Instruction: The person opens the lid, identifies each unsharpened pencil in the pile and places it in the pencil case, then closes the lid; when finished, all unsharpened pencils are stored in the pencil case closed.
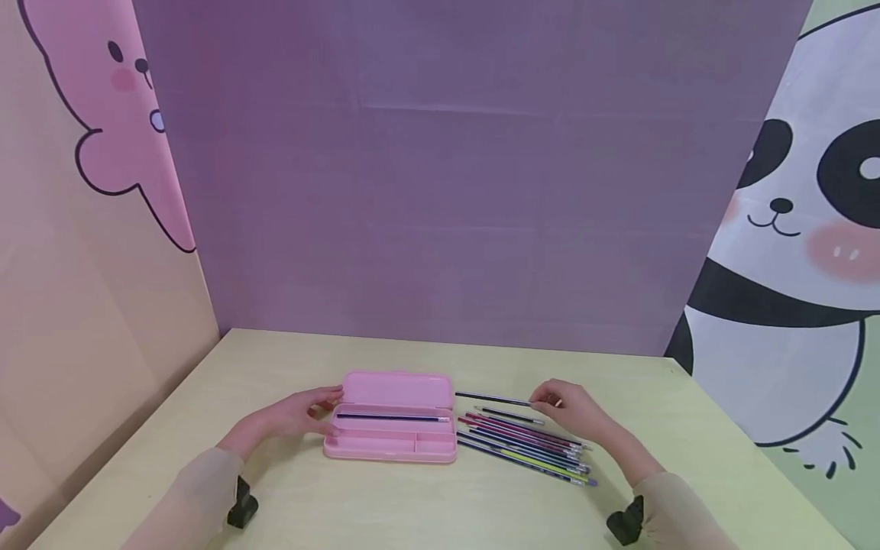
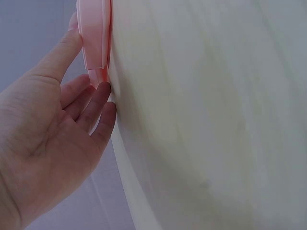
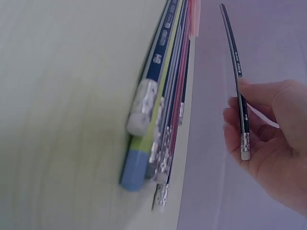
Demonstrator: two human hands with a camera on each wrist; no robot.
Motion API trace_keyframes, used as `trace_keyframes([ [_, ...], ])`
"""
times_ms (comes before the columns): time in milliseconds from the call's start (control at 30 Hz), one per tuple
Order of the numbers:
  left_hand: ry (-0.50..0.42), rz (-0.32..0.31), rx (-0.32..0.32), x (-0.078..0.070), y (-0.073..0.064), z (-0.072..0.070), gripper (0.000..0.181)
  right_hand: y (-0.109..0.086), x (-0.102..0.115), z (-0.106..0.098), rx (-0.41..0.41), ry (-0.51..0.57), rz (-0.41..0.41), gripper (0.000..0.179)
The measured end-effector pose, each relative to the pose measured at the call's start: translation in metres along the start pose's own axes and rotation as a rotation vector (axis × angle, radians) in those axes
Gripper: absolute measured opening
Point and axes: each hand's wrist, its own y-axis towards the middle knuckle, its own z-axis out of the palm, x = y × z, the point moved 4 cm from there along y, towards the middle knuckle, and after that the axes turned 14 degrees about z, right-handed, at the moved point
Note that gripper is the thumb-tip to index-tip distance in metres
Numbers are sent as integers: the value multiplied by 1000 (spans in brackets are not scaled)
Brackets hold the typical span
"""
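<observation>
My right hand (image 1: 567, 409) pinches a dark pencil (image 3: 234, 52) near its eraser end between thumb and fingers. That pencil is raised behind the other pencils, its far end pointing left to the case. On the left, an open pink pencil case (image 1: 364, 449) lies with its lid (image 1: 397, 389) folded back. One dark pencil (image 1: 392, 418) lies along its long rear compartment. My left hand (image 1: 302, 412) rests against the case's left end, fingers loosely bent and thumb at the case wall (image 2: 93, 38).
Right of the case, several pencils (image 1: 529, 443), dark, red and yellow-green, lie in a loose bundle with erasers to the right. A shorter dark pencil (image 1: 512, 416) lies just behind them. The wooden table (image 1: 412, 504) ends at a purple backdrop (image 1: 447, 191).
</observation>
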Motion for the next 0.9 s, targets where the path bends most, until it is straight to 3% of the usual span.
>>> trace_keyframes([
  [467, -3, 21, 11, 2, 1, 1, 82, 5, 16, 11, 66, 60, 11, 11],
  [900, -9, 16, 6, -4, -1, 0, 82, 14, 32, 24, 88, 86, -37, 11],
])
